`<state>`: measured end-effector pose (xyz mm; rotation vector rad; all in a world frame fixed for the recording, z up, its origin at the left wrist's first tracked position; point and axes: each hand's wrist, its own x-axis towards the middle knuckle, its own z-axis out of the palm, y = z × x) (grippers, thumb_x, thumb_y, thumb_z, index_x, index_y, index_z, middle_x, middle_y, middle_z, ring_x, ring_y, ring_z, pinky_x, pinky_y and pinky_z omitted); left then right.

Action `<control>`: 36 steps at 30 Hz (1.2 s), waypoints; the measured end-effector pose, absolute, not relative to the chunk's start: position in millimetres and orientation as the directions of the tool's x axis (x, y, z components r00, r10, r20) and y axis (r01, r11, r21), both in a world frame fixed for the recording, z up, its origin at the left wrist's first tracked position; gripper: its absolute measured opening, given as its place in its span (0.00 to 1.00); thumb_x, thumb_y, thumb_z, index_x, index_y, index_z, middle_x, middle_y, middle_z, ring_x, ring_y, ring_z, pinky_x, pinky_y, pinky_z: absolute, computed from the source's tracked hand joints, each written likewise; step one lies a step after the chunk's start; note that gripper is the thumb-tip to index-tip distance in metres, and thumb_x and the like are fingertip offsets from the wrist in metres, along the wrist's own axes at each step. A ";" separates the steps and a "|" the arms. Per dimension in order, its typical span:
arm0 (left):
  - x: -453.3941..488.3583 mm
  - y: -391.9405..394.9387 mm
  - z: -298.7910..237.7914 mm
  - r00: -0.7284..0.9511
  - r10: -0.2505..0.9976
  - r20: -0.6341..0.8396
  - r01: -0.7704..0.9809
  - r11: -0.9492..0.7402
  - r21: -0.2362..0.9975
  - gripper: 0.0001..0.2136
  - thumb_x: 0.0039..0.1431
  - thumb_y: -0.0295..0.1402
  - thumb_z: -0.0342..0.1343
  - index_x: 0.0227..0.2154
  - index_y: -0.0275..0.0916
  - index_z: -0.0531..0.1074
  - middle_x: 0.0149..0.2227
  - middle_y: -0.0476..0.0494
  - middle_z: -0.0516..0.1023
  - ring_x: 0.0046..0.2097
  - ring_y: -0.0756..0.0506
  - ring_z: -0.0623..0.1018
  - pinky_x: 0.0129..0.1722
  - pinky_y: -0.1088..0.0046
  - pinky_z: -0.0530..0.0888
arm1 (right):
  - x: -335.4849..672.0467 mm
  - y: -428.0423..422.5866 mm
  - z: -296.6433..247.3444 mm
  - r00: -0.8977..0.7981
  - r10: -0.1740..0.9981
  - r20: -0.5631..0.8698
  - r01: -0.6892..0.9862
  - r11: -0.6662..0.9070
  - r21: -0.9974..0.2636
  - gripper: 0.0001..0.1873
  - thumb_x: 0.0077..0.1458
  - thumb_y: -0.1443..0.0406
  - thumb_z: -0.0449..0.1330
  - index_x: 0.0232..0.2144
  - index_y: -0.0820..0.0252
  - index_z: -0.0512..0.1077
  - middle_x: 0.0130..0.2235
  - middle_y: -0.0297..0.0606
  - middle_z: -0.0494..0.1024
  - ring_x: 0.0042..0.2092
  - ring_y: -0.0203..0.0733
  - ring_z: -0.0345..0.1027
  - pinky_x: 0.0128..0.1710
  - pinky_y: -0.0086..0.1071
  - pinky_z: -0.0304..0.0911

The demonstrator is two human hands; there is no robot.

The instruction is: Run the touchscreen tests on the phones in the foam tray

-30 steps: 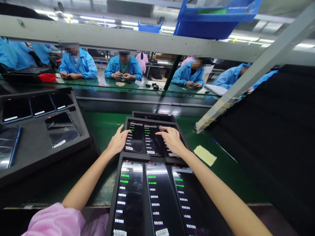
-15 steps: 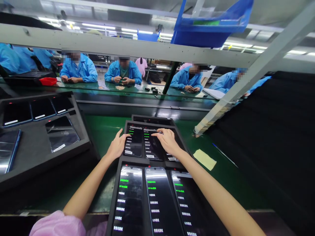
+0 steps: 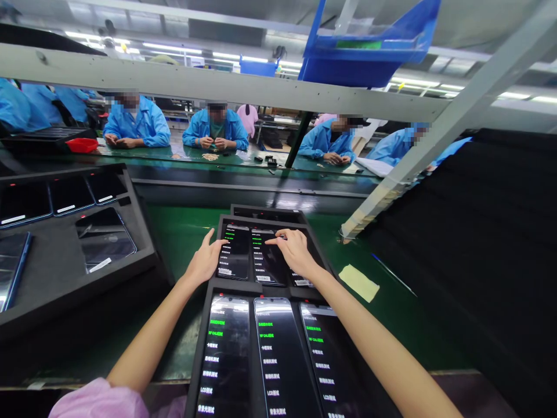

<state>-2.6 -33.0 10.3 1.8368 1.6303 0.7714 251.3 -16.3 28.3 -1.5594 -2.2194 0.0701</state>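
Observation:
Several smartphones lie face up in a black foam tray (image 3: 237,285), their lit screens listing lines of white and green text. My left hand (image 3: 204,258) is at the tray's far left, its thumb stretched over the upper part of the back-left smartphone (image 3: 234,258). Over the back-middle smartphone (image 3: 262,261) reaches my right hand (image 3: 293,249), fingers extended and partly covering the back-right smartphone. Neither hand grasps anything. Three more smartphones fill the near row, with a middle smartphone (image 3: 281,360) between two others; my right forearm hides part of the right one.
Another foam tray (image 3: 47,261) with dark-screened smartphones stands at the left. A yellow cloth (image 3: 359,283) lies on the green bench at the right, near a slanting white post (image 3: 391,180) and a black curtain (image 3: 487,244). Co-workers in blue jackets sit across the line. Overhead hangs a blue bin (image 3: 348,67).
The view has shifted slightly, so the trays appear a little further left and lower. Both hands keep nearly the same place over the back-row smartphones.

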 end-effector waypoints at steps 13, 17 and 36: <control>-0.7 -35.8 13.2 0.064 0.992 0.113 0.684 -0.126 0.719 0.26 0.61 0.47 0.29 0.56 0.45 0.61 0.65 0.39 0.46 0.50 0.36 0.73 0.51 0.54 0.67 | 287.8 -30.0 31.5 -0.030 0.901 0.433 0.925 0.189 -0.330 0.29 0.60 0.62 0.37 0.28 0.52 0.78 0.41 0.38 0.71 0.46 0.43 0.61 0.55 0.47 0.47; -1.2 -29.6 4.9 0.043 0.990 0.134 0.640 -0.130 0.757 0.25 0.61 0.46 0.30 0.55 0.44 0.61 0.64 0.38 0.48 0.54 0.36 0.69 0.53 0.52 0.65 | 290.6 -29.5 24.8 -0.010 0.942 0.336 0.941 0.123 -0.314 0.27 0.60 0.62 0.38 0.28 0.50 0.78 0.42 0.38 0.70 0.49 0.44 0.60 0.56 0.48 0.45; -13.5 -210.2 -23.9 0.023 0.954 -0.299 -0.018 0.299 0.954 0.41 0.47 0.38 0.55 0.62 0.47 0.39 0.55 0.42 0.67 0.52 0.40 0.72 0.50 0.62 0.68 | 288.8 -250.7 19.7 -0.039 0.965 0.261 0.956 0.112 -0.272 0.25 0.62 0.60 0.36 0.43 0.45 0.73 0.49 0.38 0.67 0.54 0.45 0.57 0.59 0.55 0.42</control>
